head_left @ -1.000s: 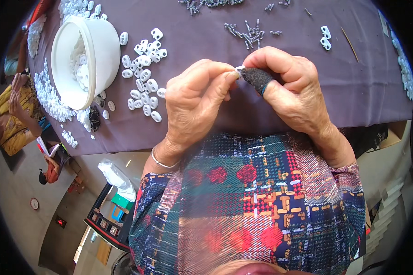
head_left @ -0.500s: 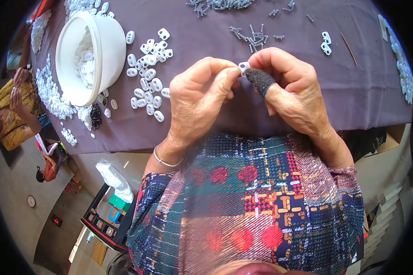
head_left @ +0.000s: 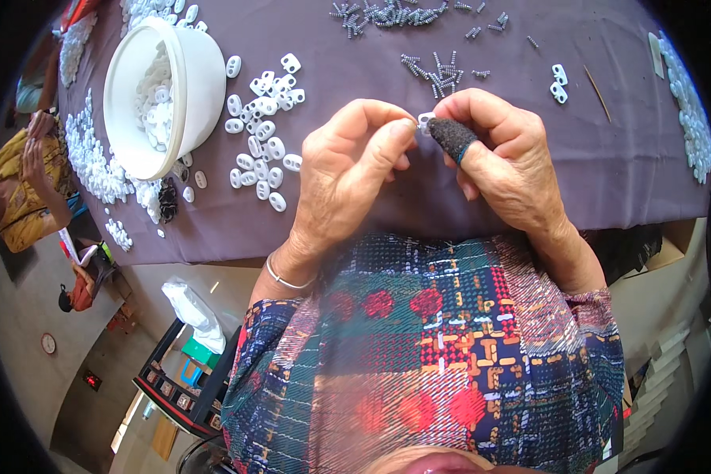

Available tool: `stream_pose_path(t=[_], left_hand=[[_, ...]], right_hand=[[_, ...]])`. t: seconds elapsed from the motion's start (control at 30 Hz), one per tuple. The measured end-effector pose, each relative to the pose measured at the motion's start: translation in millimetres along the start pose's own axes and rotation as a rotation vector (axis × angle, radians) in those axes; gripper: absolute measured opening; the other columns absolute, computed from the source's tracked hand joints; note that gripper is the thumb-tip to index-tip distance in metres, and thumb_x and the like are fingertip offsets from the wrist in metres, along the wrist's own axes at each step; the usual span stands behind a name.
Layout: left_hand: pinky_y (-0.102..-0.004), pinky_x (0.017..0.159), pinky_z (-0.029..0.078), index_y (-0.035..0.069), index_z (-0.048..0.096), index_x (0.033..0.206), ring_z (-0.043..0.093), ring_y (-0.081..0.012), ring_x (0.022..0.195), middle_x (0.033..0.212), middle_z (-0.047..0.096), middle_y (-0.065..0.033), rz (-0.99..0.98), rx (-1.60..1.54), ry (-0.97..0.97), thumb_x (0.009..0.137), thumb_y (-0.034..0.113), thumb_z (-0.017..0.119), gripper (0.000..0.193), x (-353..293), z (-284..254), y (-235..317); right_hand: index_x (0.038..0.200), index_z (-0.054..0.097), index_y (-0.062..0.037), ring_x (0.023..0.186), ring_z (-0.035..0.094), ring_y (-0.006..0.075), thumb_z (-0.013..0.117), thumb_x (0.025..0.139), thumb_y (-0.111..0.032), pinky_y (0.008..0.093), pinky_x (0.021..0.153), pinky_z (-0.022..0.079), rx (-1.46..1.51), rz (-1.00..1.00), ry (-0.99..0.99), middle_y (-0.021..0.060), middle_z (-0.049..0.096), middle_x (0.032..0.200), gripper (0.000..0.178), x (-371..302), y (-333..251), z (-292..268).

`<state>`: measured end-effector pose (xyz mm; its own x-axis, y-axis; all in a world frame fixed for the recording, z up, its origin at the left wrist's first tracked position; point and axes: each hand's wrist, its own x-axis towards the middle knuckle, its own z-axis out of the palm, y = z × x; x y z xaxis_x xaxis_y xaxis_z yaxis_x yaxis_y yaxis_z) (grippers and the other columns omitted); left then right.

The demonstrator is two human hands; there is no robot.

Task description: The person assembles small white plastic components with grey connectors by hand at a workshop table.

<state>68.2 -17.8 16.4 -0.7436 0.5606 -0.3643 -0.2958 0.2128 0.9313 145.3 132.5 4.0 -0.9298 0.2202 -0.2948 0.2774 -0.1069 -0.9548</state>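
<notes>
Between the thumb and fingers of my right hand (head_left: 509, 150) is a small white two-hole cord lock (head_left: 425, 122). A dark fabric sleeve (head_left: 453, 140) covers that thumb. Just left of the piece, my left hand (head_left: 347, 162) is closed in a pinch, its fingertips a small gap away; whatever it may hold is too small to make out. Small metal springs (head_left: 444, 77) lie beyond my hands. Left of my left hand, several loose white cord lock pieces (head_left: 262, 150) are scattered on the dark tablecloth (head_left: 355, 67).
A white tub (head_left: 205, 95) lies tilted at the left, white parts inside, near a heap of small white parts (head_left: 91, 162). More springs (head_left: 395, 14) sit at the far edge. Two joined white pieces (head_left: 558, 84), a thin stick (head_left: 597, 93) and a white pile (head_left: 687, 110) are rightward. People (head_left: 35, 182) are far left.
My left fingertips have drawn slightly away from the cord lock, leaving a small gap. My right hand still holds it. The whole view has shifted a little.
</notes>
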Motion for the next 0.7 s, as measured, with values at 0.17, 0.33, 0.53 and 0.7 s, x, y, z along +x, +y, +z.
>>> stream_pose_path(t=[0.17, 0.33, 0.53, 0.7], left_hand=[[-0.0165, 0.054, 0.039, 0.0, 0.059, 0.088, 0.048, -0.0021, 0.061, 0.069, 0.056, 0.003, 0.058, 0.103, -0.031, 0.086, 0.009, 0.057, 0.009, -0.9, -0.4, -3.5], [-0.024, 0.05, 0.038, -0.003, 0.057, 0.077, 0.046, -0.0075, 0.057, 0.063, 0.051, -0.0041, 0.149, 0.191, -0.029, 0.082, 0.007, 0.061, 0.011, 1.9, 0.3, -6.5], [-0.0203, 0.054, 0.041, -0.001, 0.06, 0.082, 0.049, -0.0047, 0.061, 0.065, 0.055, 0.0005, 0.179, 0.227, -0.08, 0.085, 0.012, 0.059, 0.013, 1.8, -6.3, -7.3], [-0.0211, 0.058, 0.043, 0.0, 0.059, 0.088, 0.052, -0.0063, 0.067, 0.075, 0.058, -0.0012, 0.254, 0.247, -0.03, 0.082, 0.011, 0.062, 0.013, -0.2, -6.7, -1.6]], right_hand=[[0.09, 0.057, 0.0019, 0.055, 0.047, 0.0051, 0.048, 0.076, -0.001, 0.0198, 0.049, 0.038, -0.054, 0.001, -0.028, 0.0021, 0.054, 0.066, 0.017, 0.8, -4.1, -1.0], [0.088, 0.057, 0.0026, 0.061, 0.047, 0.0059, 0.047, 0.073, 0.003, 0.022, 0.054, 0.04, -0.066, 0.04, -0.046, 0.0014, 0.054, 0.065, 0.018, 0.2, -9.5, -1.8], [0.087, 0.057, 0.0009, 0.045, 0.044, 0.0018, 0.049, 0.079, 0.002, 0.0177, 0.039, 0.033, 0.04, 0.116, -0.069, -0.0017, 0.052, 0.062, 0.011, -1.7, -14.5, 1.1], [0.089, 0.058, 0.0005, 0.044, 0.045, 0.0026, 0.051, 0.083, -0.001, 0.0169, 0.039, 0.034, 0.162, 0.132, -0.034, -0.0008, 0.054, 0.062, 0.01, -0.9, -11.5, 2.1]])
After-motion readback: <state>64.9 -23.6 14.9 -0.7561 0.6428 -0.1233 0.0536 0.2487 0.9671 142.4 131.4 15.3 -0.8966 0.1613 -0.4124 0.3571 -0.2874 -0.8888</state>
